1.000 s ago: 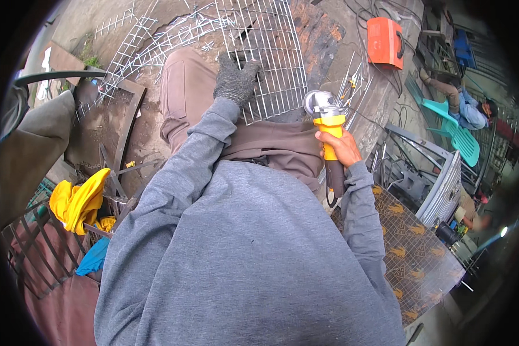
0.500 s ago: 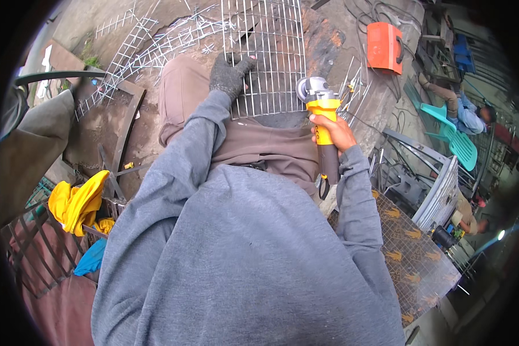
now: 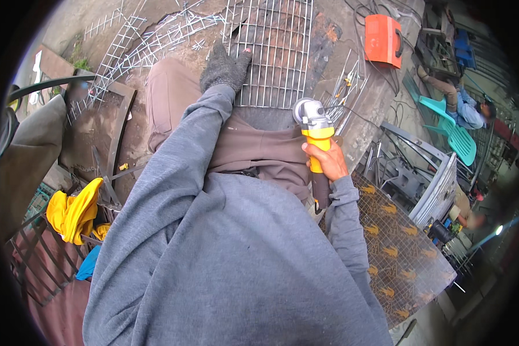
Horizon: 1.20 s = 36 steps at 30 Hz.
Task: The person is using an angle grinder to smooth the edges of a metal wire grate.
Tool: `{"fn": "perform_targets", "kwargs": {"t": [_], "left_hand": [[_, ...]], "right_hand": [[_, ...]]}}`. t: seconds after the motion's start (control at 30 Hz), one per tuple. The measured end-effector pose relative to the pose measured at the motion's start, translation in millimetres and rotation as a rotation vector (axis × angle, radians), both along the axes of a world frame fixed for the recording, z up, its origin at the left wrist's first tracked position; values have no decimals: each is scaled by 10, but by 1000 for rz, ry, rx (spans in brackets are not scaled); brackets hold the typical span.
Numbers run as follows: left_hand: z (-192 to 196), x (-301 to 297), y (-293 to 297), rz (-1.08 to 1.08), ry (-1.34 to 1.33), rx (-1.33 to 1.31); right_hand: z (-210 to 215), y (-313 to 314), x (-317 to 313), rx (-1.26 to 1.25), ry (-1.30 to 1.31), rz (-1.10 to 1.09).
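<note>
My left hand (image 3: 221,70), in a dark grey glove with a bare thumb tip, grips the left edge of a wire mesh panel (image 3: 274,68). The panel's rectangular grid lies just beyond my lap. My right hand (image 3: 328,161) is bare and wraps round the yellow body of an angle grinder (image 3: 319,134). The grinder's metal head and round disc point away from me, close to the panel's near right corner. Whether the disc spins, I cannot tell. The fingers of my left hand are partly hidden.
Cut mesh strips (image 3: 155,43) lie at the far left. An orange machine with a handle (image 3: 382,41) stands at the far right among cables. Loose rods (image 3: 345,86) lie beside the panel. A patterned board (image 3: 406,254) is on my right; yellow cloth (image 3: 75,210) hangs left. Another person (image 3: 473,109) is at far right.
My right hand has drawn the grinder slightly nearer and to the left, from beside the panel's right edge to just off its near corner. My left hand keeps its grip on the panel.
</note>
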<state>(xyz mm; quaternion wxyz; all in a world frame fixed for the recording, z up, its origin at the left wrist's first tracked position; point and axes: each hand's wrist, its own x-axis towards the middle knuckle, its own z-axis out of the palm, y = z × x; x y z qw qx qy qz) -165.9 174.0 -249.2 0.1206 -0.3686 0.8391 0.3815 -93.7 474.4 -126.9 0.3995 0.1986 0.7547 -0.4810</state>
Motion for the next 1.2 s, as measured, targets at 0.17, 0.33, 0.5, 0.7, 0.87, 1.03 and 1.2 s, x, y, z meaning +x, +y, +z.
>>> {"fn": "perform_targets", "kwargs": {"t": [0.17,0.33,0.5,0.7,0.87,1.03,1.2], "left_hand": [[31,-10,-3,59,-44,37],[65,-56,23,51,-127,89],[54,-70,-12,52,-58,64],[88,-149,-55,37,-175,97],[55,-124,-13,44,-146,88],[109,-128,-29,39,-201,117],[73,-92,-52,49,-218,72]], "right_hand": [[-31,-172,-216,-19,-12,-35],[-47,-324,-476,16,18,-1],[-41,-393,-681,10,10,2],[62,-438,-726,67,-46,17],[24,-517,-892,35,-43,-49],[-16,-567,-1097,42,-49,-52],[-32,-669,-1363,39,-64,-37]]}}
